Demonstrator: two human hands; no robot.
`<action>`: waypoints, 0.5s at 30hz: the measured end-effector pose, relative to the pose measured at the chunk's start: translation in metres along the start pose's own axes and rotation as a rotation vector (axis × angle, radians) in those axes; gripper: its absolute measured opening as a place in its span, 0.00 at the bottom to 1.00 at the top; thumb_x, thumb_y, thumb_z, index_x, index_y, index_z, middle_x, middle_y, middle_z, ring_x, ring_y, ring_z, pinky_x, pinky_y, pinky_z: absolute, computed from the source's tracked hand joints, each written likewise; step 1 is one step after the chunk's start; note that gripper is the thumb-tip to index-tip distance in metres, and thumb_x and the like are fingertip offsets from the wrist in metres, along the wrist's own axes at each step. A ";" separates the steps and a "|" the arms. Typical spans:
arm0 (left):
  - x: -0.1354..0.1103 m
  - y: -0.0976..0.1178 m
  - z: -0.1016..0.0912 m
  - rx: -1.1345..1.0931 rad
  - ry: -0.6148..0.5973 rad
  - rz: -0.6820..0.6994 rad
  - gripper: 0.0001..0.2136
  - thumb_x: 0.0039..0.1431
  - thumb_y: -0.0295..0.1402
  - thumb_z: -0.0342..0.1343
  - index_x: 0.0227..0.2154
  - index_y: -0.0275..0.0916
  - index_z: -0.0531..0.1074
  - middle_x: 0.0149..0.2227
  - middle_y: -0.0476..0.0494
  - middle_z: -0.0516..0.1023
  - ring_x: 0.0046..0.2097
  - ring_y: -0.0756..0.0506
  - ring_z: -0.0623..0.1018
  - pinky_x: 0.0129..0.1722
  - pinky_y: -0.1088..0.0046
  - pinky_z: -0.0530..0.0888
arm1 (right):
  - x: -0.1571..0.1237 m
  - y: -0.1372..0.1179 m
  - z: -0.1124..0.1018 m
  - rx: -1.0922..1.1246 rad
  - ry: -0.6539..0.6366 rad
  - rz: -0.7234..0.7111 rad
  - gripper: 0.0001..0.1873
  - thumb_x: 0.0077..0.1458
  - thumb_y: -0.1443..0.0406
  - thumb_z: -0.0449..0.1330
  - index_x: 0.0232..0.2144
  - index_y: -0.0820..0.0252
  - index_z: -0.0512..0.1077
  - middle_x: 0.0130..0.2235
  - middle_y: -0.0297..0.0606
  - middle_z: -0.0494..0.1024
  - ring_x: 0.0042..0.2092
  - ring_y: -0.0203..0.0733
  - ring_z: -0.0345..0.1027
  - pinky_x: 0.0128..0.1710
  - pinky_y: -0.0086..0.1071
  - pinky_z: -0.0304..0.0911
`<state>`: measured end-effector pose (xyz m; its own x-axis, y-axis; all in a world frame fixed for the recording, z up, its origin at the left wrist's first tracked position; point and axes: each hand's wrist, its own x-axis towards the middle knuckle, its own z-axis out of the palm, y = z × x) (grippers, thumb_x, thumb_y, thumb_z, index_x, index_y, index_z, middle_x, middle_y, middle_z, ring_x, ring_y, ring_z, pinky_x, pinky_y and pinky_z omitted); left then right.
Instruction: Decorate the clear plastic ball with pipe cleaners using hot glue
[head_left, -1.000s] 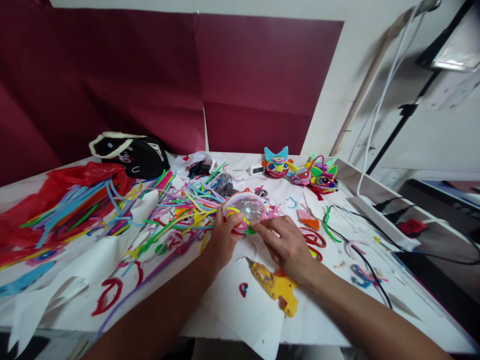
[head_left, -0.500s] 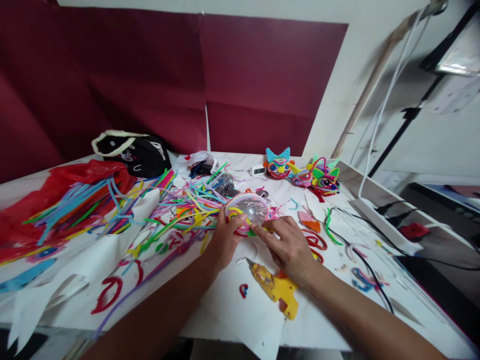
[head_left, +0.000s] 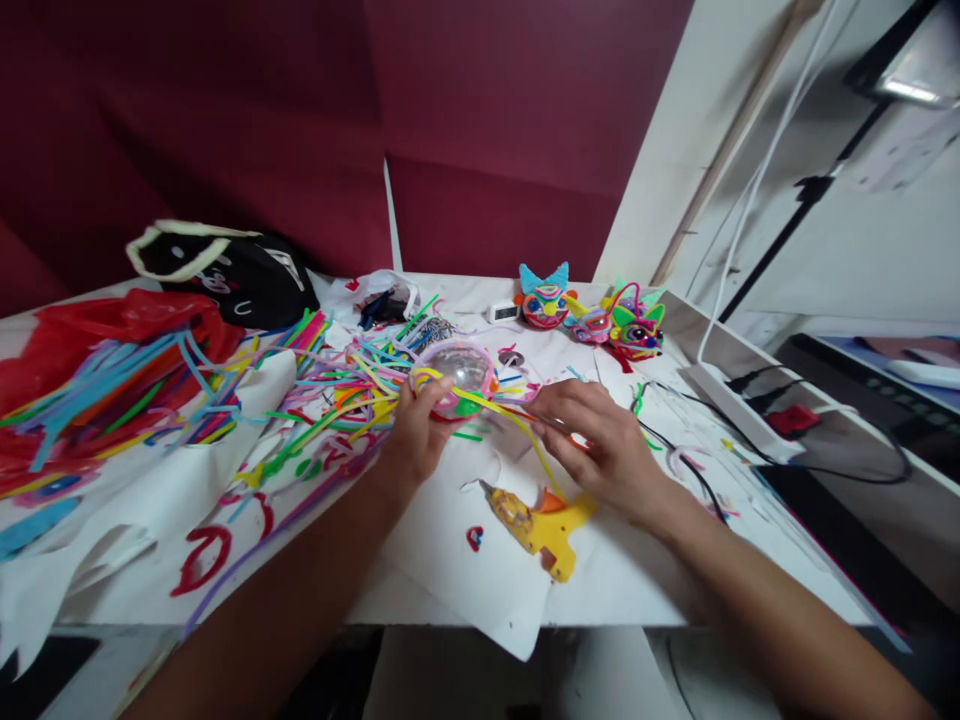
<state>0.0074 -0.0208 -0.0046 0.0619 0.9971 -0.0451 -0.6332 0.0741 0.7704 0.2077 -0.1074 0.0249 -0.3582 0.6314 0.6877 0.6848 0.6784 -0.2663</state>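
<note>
Evidently, the round piece with the clear dome (head_left: 463, 368) sits in the left hand (head_left: 420, 425), pinched at its near left rim with the thumb on top, just above the middle of the white table (head_left: 630, 590). A yellow strip (head_left: 541, 458) runs from that rim toward the right hand (head_left: 600, 435) and bends down near the yellow glue gun (head_left: 532, 530). The right hand's fingers are curled round a slim reddish item (head_left: 576, 438) (too blurred and covered to name), its narrow end pointing at the piece. The glue gun lies on white paper (head_left: 450, 570), a small red-and-blue scrap (head_left: 474, 538) to its left. Loose coloured strips (head_left: 349, 400) heap up beyond the left hand, and a blue-eared figure (head_left: 545, 303) stands farther back.
</note>
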 end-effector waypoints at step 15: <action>0.008 0.008 -0.002 -0.128 0.162 -0.045 0.20 0.43 0.28 0.68 0.40 0.43 0.69 0.40 0.48 0.79 0.45 0.40 0.81 0.49 0.54 0.78 | -0.084 -0.008 0.026 -0.305 -0.557 -0.084 0.19 0.57 0.69 0.62 0.52 0.60 0.76 0.47 0.49 0.82 0.47 0.54 0.74 0.51 0.49 0.67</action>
<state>0.0013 -0.0123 -0.0006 -0.0265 0.9820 -0.1873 -0.7265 0.1098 0.6784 0.2162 -0.1559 -0.0483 -0.6383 0.7373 0.2215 0.7606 0.6484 0.0335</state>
